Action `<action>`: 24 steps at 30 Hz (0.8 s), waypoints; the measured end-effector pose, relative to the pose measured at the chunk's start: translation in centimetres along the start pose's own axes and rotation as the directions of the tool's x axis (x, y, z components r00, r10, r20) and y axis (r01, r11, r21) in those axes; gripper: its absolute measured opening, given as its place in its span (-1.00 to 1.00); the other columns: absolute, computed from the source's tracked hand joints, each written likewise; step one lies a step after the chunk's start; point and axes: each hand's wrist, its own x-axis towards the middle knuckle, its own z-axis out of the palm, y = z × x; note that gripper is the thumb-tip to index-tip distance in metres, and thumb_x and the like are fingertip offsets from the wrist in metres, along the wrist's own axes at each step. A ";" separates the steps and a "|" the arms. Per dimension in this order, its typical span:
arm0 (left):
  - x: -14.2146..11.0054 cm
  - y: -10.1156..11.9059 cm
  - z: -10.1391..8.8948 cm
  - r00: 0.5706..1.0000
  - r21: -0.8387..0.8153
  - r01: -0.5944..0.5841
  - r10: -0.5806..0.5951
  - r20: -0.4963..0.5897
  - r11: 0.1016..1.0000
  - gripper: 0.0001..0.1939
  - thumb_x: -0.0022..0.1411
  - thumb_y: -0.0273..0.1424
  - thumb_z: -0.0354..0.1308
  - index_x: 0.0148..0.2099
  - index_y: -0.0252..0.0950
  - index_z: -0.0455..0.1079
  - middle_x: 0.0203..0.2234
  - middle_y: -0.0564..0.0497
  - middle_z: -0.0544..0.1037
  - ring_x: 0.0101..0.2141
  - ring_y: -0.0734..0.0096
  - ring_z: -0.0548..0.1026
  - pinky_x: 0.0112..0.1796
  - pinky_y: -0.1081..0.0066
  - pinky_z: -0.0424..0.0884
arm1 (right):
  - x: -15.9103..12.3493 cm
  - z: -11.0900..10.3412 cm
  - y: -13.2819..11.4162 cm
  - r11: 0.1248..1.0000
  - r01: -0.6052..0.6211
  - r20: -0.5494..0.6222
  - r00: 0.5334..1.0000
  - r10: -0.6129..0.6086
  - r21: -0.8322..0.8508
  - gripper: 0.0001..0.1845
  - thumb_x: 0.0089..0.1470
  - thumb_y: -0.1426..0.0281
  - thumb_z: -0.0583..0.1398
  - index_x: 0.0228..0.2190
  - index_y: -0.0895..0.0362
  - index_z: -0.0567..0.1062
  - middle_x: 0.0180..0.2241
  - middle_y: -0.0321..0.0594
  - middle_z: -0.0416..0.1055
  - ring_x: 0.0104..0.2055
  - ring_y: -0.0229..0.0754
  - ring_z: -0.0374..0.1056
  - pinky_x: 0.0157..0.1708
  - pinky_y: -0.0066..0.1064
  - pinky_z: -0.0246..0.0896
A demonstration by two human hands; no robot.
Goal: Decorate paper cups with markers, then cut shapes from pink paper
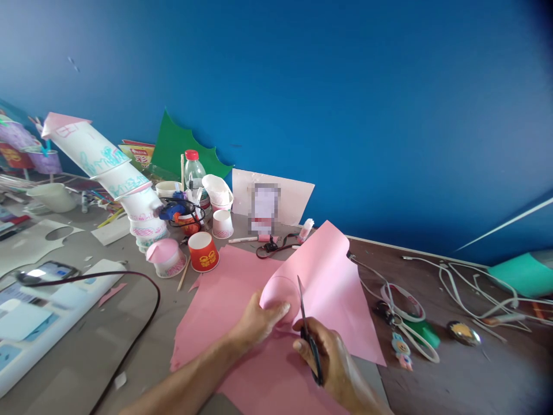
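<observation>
My left hand (264, 318) grips a sheet of pink paper (330, 276), its thumb lying over a curved part with a round outline. In my right hand (325, 349) is a pair of black-handled scissors (307, 331), blades pointing up and away at the paper's edge, close to the left hand. The held sheet curls up behind the scissors. Under both hands lies more pink paper (224, 294), spread flat on the table. Whether the blades are biting into the paper I cannot tell.
A red paper cup (204, 252) and a pink-topped cup (166, 257) stand left of the paper. Behind them leans a tower of stacked paper cups (106, 158), near a blue glue gun (173, 208) and a plastic bottle (194, 173). White cables (458, 285) and a keychain (401, 349) lie right.
</observation>
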 end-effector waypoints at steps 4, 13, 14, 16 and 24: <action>-0.1 0.4 0.1 1.000 0.040 -0.008 0.007 0.024 0.999 -0.69 -0.06 -0.28 0.33 -0.53 -0.30 0.26 -0.65 0.14 0.24 -0.59 0.53 0.22 -0.53 0.43 0.17 | -0.1 -0.1 -0.2 1.000 -0.021 0.001 1.000 0.021 0.003 -0.55 0.17 0.00 0.18 -0.26 0.16 0.43 -0.57 -0.42 0.10 -0.52 -0.29 0.01 -0.55 -0.47 -0.02; 0.1 1.2 -0.6 0.991 0.289 -0.123 0.100 0.093 0.949 -0.69 0.03 -0.26 0.22 -0.59 -0.28 0.22 -0.66 0.11 0.22 -0.57 0.51 0.17 -0.51 0.41 0.11 | -0.1 -0.4 0.1 1.000 -0.022 0.023 1.000 0.022 -0.017 -0.60 0.16 0.03 0.19 -0.26 0.14 0.43 -0.58 -0.43 0.13 -0.53 -0.30 0.03 -0.54 -0.47 0.00; 0.1 1.2 -0.7 0.990 0.289 -0.122 0.096 0.101 0.949 -0.69 0.04 -0.25 0.20 -0.59 -0.27 0.22 -0.66 0.11 0.23 -0.57 0.51 0.17 -0.51 0.41 0.12 | -0.1 -0.5 0.1 1.000 -0.030 0.030 0.999 0.030 -0.010 -0.60 0.16 0.04 0.20 -0.26 0.14 0.43 -0.57 -0.43 0.14 -0.53 -0.30 0.04 -0.53 -0.47 0.00; 0.1 1.2 -0.7 0.990 0.288 -0.113 0.084 0.112 0.951 -0.69 0.05 -0.25 0.19 -0.59 -0.27 0.22 -0.66 0.11 0.23 -0.58 0.51 0.18 -0.51 0.42 0.12 | -0.2 -0.6 -0.1 0.999 -0.042 0.049 0.998 0.041 0.011 -0.61 0.16 0.05 0.20 -0.25 0.14 0.42 -0.56 -0.43 0.14 -0.52 -0.30 0.04 -0.52 -0.47 0.00; 0.0 1.5 -0.4 0.995 0.291 -0.088 0.073 0.063 0.953 -0.74 0.02 -0.34 0.19 -0.59 -0.27 0.19 -0.66 0.13 0.21 -0.58 0.53 0.15 -0.52 0.43 0.10 | -0.1 -0.9 -0.4 0.997 -0.071 0.098 0.993 0.068 0.035 -0.63 0.19 0.06 0.17 -0.24 0.13 0.39 -0.56 -0.45 0.06 -0.51 -0.29 -0.03 -0.51 -0.45 -0.05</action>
